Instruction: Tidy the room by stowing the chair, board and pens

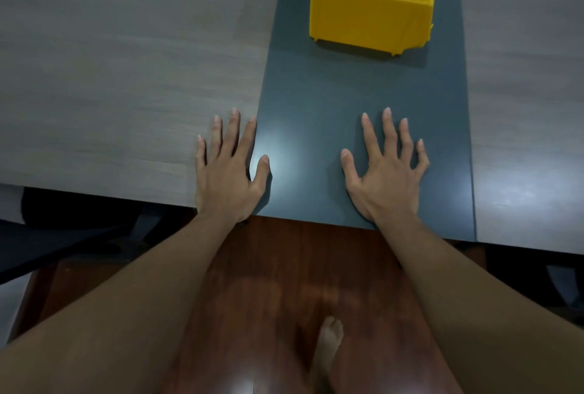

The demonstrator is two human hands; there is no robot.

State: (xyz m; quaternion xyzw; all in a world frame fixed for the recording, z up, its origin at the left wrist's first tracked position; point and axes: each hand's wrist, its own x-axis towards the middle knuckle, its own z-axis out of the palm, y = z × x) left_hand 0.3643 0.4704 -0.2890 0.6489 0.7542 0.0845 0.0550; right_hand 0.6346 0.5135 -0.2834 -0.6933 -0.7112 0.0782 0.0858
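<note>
My left hand (229, 172) lies flat on the table's near edge, fingers spread, straddling the seam between the grey wood-grain top (126, 77) and the dark teal centre strip (363, 93). On that strip my right hand (387, 172) rests palm down, fingers apart and slightly arched. Neither hand holds anything. An empty yellow plastic bin (369, 11) stands on the strip at the far side. A dark chair (63, 235) shows partly under the table at the left. No board or pens are in view.
Reddish wooden floor (268, 283) lies below the table edge, with my bare foot (328, 346) on it. Another dark chair part (537, 276) sits under the table at the right. The grey top continues on the right side (531, 109).
</note>
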